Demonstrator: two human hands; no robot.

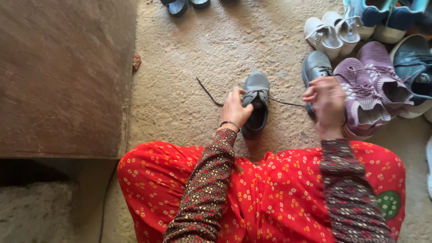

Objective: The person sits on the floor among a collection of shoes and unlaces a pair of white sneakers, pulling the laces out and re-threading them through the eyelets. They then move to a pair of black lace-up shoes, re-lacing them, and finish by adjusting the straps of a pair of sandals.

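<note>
Person seated on the gritty sand-coloured floor (189, 67), knees in red patterned cloth, lacing in progress. The small grey lace-up leather shoe (255, 90) stands upright on the floor between the knees, toe pointing away, mouth toward the person. Left hand (235, 109) rests against the shoe's left side at the eyelets, fingers curled and closed on the upper, apparently pinching the lace where it leaves the shoe; a bead bracelet sits at that wrist. The thin dark shoelace (208, 93) trails out left across the floor, its other run stretched taut rightward toward the right hand (327, 102), which is raised, fingers drawn together as if pinching that end; blur makes the exact grip uncertain. The matching grey shoe (316, 66) sits just beside that hand, with a pair of mauve knit trainers (370, 85) touching it. To do this well, judged from here: keep the shoe pinned steady with the left hand, pull evenly so both ends match, and keep the loose left end out of the grit.
</note>
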